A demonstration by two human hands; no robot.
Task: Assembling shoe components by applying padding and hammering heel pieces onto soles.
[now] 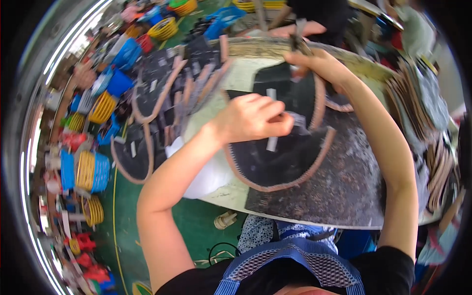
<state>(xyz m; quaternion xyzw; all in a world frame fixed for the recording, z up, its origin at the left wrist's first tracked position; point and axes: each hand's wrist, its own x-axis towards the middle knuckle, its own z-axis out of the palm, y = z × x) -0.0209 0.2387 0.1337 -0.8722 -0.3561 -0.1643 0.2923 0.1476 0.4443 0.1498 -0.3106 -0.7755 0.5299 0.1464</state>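
A black U-shaped fabric piece (275,169) with a pinkish-brown bound curved edge lies before me on a dark mat. Another black piece (302,93) of the same kind overlaps it on the far side. White strips show on both. My left hand (255,118) is over the two pieces, its fingers curled closed beside a white strip (271,143); whatever they pinch is hidden. At the far edge of the upper piece, my right hand (319,64) has its thumb and fingers closed, next to a greyish metal tool (301,42). Its exact hold is unclear.
Similar black pieces (152,88) are heaped at the table's left, by a white bag-like sheet (204,179). Stacked padded pieces (415,98) stand at the right. Baskets (86,169) line the green floor (172,226). Across the table is another person (324,17).
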